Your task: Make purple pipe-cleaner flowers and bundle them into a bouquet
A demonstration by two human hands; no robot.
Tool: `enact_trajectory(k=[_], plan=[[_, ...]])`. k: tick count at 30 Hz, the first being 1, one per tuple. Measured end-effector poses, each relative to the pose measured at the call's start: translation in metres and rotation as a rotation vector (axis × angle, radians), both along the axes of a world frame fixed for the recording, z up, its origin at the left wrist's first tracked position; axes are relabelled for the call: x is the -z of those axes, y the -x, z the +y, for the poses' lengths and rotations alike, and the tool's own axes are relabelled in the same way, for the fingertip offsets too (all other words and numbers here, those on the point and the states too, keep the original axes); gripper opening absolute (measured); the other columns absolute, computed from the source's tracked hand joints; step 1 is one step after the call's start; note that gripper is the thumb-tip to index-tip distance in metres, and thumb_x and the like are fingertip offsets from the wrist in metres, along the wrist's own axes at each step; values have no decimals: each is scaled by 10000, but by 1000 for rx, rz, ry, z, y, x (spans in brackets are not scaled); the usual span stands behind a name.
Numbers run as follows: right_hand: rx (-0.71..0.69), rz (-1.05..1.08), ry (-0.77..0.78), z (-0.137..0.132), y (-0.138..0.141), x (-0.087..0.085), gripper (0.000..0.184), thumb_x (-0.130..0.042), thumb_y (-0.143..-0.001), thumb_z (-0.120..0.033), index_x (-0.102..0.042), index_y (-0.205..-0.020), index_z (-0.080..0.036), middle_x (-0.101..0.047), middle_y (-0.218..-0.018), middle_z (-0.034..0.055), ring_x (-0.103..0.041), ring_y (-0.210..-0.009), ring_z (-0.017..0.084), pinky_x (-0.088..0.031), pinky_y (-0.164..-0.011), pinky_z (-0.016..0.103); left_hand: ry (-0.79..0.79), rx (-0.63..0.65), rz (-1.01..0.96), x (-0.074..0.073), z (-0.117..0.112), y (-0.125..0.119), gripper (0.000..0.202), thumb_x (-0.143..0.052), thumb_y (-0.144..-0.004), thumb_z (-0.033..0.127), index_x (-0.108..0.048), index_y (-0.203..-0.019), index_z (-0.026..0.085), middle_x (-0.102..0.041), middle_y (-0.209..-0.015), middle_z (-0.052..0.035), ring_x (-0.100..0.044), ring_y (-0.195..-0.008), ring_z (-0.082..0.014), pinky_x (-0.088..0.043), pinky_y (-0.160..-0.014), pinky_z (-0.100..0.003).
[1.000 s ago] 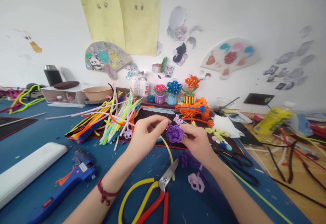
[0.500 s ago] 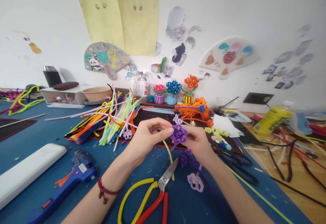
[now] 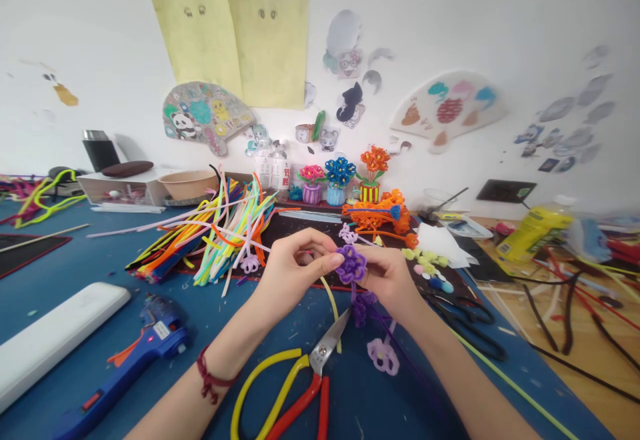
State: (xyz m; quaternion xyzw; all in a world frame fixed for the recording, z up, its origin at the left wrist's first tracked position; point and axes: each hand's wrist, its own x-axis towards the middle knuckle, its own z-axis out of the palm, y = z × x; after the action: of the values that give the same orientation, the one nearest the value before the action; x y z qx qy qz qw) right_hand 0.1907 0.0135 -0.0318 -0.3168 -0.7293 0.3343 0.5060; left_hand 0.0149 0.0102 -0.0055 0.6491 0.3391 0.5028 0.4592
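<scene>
Between my two hands is a dark purple pipe-cleaner flower (image 3: 351,264), its looped petals facing me. My left hand (image 3: 303,263) pinches its left edge with thumb and forefinger. From the other side my right hand (image 3: 387,270) grips it, the fingertips partly hidden behind the petals. Below the flower lie another purple pipe-cleaner flower (image 3: 363,310) and a lilac one (image 3: 384,357). Scissors (image 3: 325,353) with yellow and red handles rest on the blue table under my hands. A pale yellow pipe cleaner (image 3: 331,300) runs down beside the blades.
A blue glue gun (image 3: 145,350) and a long white case (image 3: 60,340) lie at left. Behind them spreads a pile of coloured pipe cleaners (image 3: 220,233). Black scissors (image 3: 470,323) lie at right. Small potted flowers (image 3: 336,183) stand along the wall.
The purple flower has turned slightly in my fingers, and my left wrist has shifted a little. The scissors and other things on the table stay where they were.
</scene>
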Motion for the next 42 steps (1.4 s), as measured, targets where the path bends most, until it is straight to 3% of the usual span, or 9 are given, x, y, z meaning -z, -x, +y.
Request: enact_trajectory(k=[9, 17, 22, 33, 42], plan=[[-5, -2, -31, 0, -1, -1, 186, -669, -797, -326, -725, -702, -177, -570, -638, 3, -512, -625, 161, -436, -604, 277, -30, -5, 38, -1, 0, -1, 198, -735, -726, 310, -640, -755, 138, -611, -709, -4, -544, -655, -111, -420, -596, -199], [96, 14, -152, -1, 0, -5, 207, -638, -828, -330, -718, -703, -187, -588, -633, 25, -514, -604, 169, -441, -615, 299, -154, -61, 199, -3, -4, -1, 372, -495, -896, 406, -564, -634, 151, -563, -599, 11, -484, -560, -96, -385, -547, -206], [124, -5, -228, -3, 2, -8, 239, -615, -844, -292, -667, -635, -188, -525, -593, 4, -491, -582, 152, -422, -592, 281, -134, -6, 215, -3, -6, -3, 311, -563, -860, 388, -583, -662, 149, -559, -596, 13, -492, -563, -101, -386, -536, -206], [101, -75, -260, -4, 0, -9, 338, -553, -862, -235, -521, -530, -180, -498, -572, -6, -437, -550, 127, -348, -538, 270, -233, -14, 368, -1, 0, 2, 359, -614, -817, 416, -547, -586, 149, -491, -538, 30, -400, -524, -88, -298, -494, -215], [74, -116, -245, -1, -1, -5, 291, -569, -847, -242, -576, -563, -177, -530, -573, -1, -452, -567, 136, -353, -543, 275, -261, -13, 409, -2, 0, 3, 357, -600, -830, 393, -538, -577, 148, -438, -514, 43, -335, -510, -77, -253, -470, -213]])
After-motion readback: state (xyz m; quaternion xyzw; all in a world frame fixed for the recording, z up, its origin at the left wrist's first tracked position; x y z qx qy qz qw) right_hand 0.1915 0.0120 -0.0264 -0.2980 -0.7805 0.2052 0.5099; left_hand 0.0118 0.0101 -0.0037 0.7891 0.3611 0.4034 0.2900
